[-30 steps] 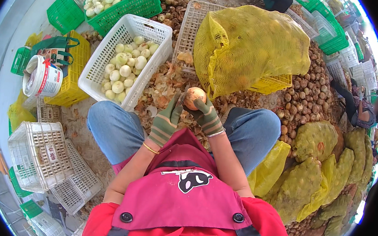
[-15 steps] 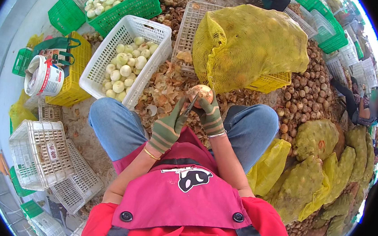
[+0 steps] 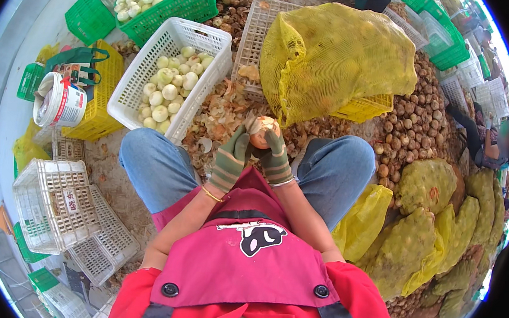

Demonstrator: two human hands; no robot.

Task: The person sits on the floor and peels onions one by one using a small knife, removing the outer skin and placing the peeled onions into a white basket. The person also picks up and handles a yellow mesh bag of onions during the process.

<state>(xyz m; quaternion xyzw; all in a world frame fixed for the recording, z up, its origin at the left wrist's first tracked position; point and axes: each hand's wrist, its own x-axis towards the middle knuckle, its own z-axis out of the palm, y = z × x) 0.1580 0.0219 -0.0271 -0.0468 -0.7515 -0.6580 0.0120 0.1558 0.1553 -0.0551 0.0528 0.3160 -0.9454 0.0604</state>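
Note:
A brown-skinned onion with a pale patch on top sits between my hands, in front of my lap. My right hand, in a green striped glove, is closed round the onion's right side. Against its left side rests my left hand, gloved alike, with its fingers curled. The small knife that showed in this hand a moment earlier is now hidden behind the fingers. Loose onion skins lie on the ground beyond my hands. Ahead to the left, a white crate holds peeled onions.
A full yellow mesh sack rests on crates ahead. Unpeeled onions are heaped to the right, near more filled sacks. On the left stand a white bucket and stacked white crates. Another person sits at far right.
Both hands have drawn slightly back toward me with the onion. The left hand has turned upward against the onion, and the knife blade has gone out of sight.

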